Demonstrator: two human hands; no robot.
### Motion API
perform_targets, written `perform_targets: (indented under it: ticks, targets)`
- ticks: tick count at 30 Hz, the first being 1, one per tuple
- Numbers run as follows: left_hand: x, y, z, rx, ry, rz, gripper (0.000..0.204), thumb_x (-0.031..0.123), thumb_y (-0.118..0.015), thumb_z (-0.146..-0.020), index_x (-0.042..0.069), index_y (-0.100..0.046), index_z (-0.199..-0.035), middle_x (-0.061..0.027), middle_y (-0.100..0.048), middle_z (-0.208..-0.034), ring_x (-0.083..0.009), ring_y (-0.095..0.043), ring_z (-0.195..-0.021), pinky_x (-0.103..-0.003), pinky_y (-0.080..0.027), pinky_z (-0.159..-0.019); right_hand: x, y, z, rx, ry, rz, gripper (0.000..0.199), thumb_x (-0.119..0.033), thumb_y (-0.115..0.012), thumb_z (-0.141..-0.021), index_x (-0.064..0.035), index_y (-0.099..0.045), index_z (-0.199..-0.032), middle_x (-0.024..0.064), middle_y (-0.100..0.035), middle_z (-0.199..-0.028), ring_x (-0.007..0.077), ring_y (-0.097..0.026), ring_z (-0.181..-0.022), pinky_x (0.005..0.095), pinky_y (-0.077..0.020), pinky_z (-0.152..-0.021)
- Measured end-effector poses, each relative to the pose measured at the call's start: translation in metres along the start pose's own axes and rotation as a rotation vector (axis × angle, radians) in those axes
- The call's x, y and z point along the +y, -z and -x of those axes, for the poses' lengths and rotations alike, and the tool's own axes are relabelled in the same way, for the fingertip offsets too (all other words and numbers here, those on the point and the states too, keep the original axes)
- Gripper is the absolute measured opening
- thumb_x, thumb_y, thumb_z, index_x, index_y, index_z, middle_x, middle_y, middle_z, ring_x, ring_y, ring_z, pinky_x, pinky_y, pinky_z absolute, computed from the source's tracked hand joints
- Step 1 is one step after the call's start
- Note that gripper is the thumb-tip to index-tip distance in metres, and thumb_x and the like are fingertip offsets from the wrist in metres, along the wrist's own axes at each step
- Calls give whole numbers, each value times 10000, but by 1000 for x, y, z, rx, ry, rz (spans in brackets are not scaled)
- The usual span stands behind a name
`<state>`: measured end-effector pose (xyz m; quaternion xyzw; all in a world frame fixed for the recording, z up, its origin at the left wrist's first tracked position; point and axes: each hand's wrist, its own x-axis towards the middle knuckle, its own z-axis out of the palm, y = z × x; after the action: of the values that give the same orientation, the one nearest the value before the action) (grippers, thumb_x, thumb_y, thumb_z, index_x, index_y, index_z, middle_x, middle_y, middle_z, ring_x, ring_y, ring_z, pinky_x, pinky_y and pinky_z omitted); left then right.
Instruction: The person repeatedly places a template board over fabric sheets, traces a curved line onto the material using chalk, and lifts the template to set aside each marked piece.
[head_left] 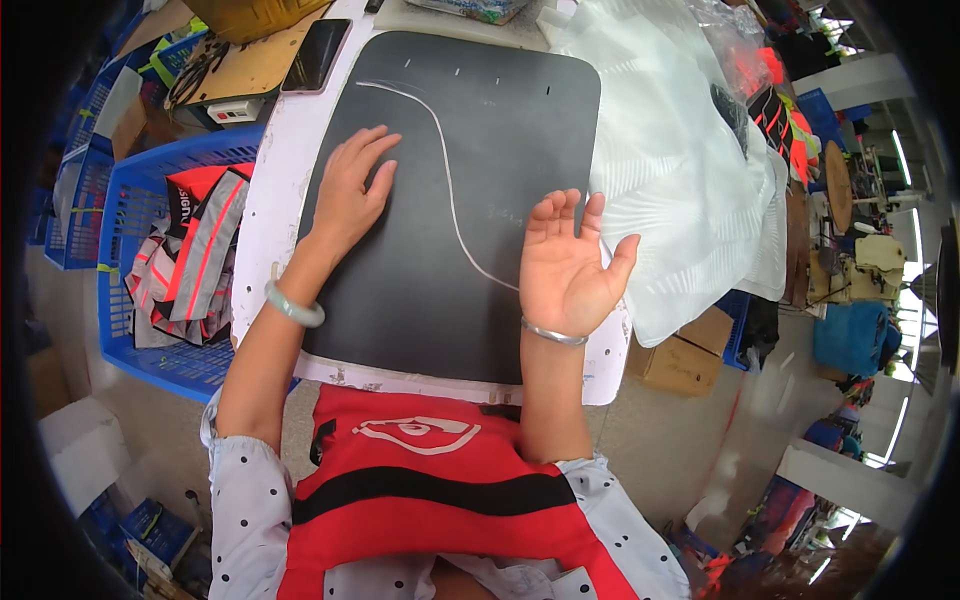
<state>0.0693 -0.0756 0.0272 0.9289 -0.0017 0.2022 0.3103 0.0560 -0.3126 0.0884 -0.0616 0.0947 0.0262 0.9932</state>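
My left hand (352, 190) lies flat, palm down, on the left part of a black rectangular mat (470, 130), fingers spread and holding nothing. My right hand (568, 262) hovers palm up over the mat's right edge, fingers apart and empty. A thin white curved line (447, 170) runs across the mat between the two hands. The mat rests on a white table (275, 190). A pale green bangle sits on my left wrist and a silver one on my right. A red garment with a black stripe (430, 480) lies on my lap below the table edge.
A blue crate (125, 290) with folded orange and grey reflective vests stands at the left. White translucent fabric (680, 170) is piled right of the mat. A dark phone (316, 55) lies at the top left. Cardboard boxes (680, 360) sit under the right side.
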Motion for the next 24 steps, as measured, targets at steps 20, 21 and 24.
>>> perform_targets:
  ticks: [20, 21, 24]
  targets:
    - [191, 112, 58, -515, -383, 957, 390, 50, -435, -914, 9, -510, -1294, -116, -591, -1141, -211, -568, -1062, -343, -439, -949, -8, 53, -20, 222, 128, 256, 480, -504, -437, -968, -66, -467, -1163, 141, -540, -1098, 301, -531, -1009, 464, -461, -898]
    - [191, 111, 56, -508, -378, 953, 391, 55, -434, -916, 11, -507, -1297, -117, -591, -1141, -214, -568, -1064, -346, -439, -951, -6, 50, -20, 226, 136, 266, 480, -503, -436, -969, -64, -466, -1161, 140, -535, -1105, 300, -531, -1007, 461, -461, -895]
    - [188, 102, 49, -492, -360, 947, 395, 70, -433, -920, 15, -498, -1306, -119, -592, -1142, -223, -569, -1071, -354, -438, -954, -6, 47, -18, 255, 152, 301, 508, -539, -385, -983, -68, -464, -1156, 106, -513, -1100, 262, -533, -987, 424, -455, -869]
